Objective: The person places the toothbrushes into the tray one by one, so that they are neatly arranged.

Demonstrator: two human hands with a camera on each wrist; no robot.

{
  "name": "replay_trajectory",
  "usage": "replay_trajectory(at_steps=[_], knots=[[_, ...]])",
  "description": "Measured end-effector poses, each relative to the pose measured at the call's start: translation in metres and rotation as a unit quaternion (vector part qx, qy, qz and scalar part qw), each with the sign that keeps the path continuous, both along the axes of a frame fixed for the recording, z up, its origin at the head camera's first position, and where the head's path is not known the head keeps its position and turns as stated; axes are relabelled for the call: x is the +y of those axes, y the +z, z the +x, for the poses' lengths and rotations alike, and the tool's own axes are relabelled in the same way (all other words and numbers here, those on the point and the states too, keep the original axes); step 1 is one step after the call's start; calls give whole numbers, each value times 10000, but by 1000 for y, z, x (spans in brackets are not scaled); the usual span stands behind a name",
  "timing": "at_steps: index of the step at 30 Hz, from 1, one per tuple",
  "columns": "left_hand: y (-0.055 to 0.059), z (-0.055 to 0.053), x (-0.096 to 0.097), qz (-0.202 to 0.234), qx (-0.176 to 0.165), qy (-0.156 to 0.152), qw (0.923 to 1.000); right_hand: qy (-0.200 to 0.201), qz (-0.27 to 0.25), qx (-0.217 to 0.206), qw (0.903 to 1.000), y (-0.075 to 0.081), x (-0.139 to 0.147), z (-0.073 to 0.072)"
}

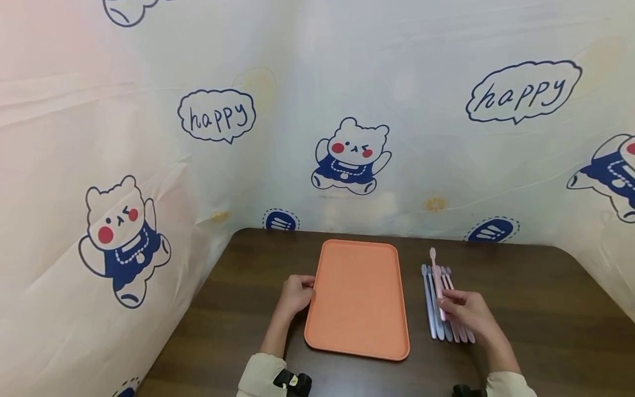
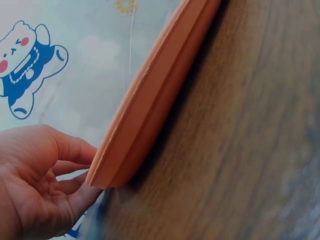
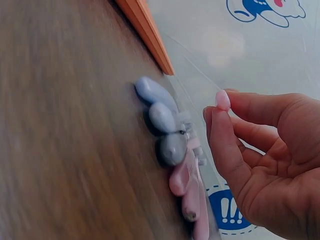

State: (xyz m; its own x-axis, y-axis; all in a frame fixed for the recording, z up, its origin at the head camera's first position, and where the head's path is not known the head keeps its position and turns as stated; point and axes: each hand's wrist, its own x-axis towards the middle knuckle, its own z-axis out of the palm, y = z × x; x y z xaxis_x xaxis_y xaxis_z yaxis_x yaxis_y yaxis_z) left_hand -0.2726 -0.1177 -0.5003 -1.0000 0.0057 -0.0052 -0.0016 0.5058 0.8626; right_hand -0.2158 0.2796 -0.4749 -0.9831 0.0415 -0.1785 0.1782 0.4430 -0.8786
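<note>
One pink toothbrush (image 1: 437, 284) is pinched in the right hand (image 1: 468, 314), right of the frame's centre, over a row of toothbrushes (image 1: 429, 309) on the tabletop (image 1: 545, 309); the left hand (image 1: 297, 293) grips the left edge of the orange tray (image 1: 357, 298) near the centre. Picking out one brush seems the step in hand; the next move likely calls for a firm pinch, clear of its neighbours. The right hand covers part of the row; some left fingertips are hidden behind the tray.
</note>
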Motion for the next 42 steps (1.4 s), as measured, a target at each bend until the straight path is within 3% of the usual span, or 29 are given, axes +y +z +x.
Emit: replay_trajectory(at_steps=[10,18,29,42], knots=[[3,-5,1,73,-44,51,10000,60,-85,-160,9998,9,-14,-5],[4,-5,0,189,-64,44,9998,128,-205,-38,9997,11,-19,-8],[5,-3,0,533,-261,29,9982,327,-277,48,9991,9,-29,-9],[1,1,-1,448,-345,-21,9984,455,-170,34,9988,3,-48,-6]])
